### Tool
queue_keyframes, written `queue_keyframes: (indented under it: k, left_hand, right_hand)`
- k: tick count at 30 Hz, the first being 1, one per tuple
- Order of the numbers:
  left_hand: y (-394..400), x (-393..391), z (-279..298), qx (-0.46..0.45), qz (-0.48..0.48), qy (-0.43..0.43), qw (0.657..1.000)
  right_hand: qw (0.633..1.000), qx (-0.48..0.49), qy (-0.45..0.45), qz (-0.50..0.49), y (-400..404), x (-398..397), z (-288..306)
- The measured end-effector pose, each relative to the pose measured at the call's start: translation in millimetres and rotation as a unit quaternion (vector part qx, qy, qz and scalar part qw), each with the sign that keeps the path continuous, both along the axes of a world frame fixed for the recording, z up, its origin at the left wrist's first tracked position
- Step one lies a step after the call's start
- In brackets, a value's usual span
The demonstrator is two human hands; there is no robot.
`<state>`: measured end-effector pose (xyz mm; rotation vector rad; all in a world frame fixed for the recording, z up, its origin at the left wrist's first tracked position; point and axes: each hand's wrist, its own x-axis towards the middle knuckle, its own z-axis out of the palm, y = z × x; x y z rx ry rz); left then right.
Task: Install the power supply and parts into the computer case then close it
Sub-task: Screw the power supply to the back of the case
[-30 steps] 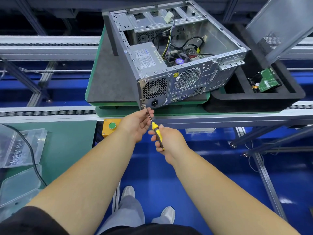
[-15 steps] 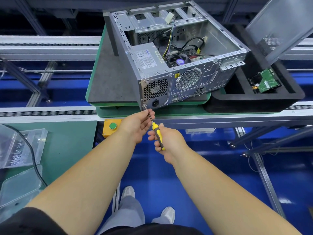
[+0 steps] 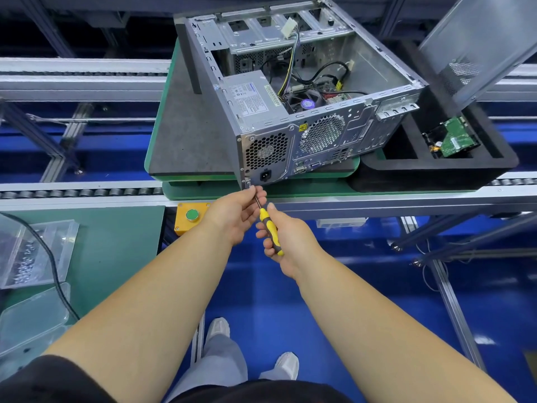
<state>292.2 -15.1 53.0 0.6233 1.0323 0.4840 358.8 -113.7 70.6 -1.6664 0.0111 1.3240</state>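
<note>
Lying on its side on a grey mat (image 3: 186,132) atop the green pallet (image 3: 313,191) on the conveyor, open side up: the computer case (image 3: 305,91), rear panel turned toward the near edge. Seated in the near-left corner inside, label up: the power supply (image 3: 252,97), fan grille and socket showing through the rear panel. Right grip (image 3: 286,242) clenched around the yellow-and-black handle of a screwdriver (image 3: 268,225), shaft angled up-left to the lower-left corner of the rear panel. Left grip (image 3: 236,215) pinching the shaft near the tip with fingertips, just beside that corner. Resting to the right in a black foam tray (image 3: 436,173): a green circuit board (image 3: 453,138). Leaning above the tray: the metal side panel (image 3: 476,45). On the green worktop (image 3: 116,248) at left: clear plastic boxes (image 3: 35,254), one holding small screws.
</note>
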Motion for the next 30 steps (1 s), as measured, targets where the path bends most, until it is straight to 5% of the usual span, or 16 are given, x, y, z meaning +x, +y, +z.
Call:
queue_keyframes:
  k: [7, 14, 23, 30]
  left_hand:
    - [1.0, 2.1, -1.9, -0.006, 0.004, 0.021, 1.0]
    - [3.0, -2.3, -3.6, 0.005, -0.006, -0.006, 1.0]
    - [7.1, 0.1, -6.4, 0.002, -0.015, 0.02, 1.0]
    - [5.9, -5.1, -5.5, 0.007, -0.023, -0.005, 1.0]
  right_hand:
    - [0.996, -0.034, -0.07, 0.045, -0.4, 3.2, 4.0]
    - [1.0, -0.001, -0.013, 0.001, 0.5, 2.3, -1.2]
    - [0.994, -0.017, -0.095, 0.05, -1.8, 2.0, -2.4]
    - [0.998, -0.033, -0.03, 0.032, 2.8, -0.7, 2.9]
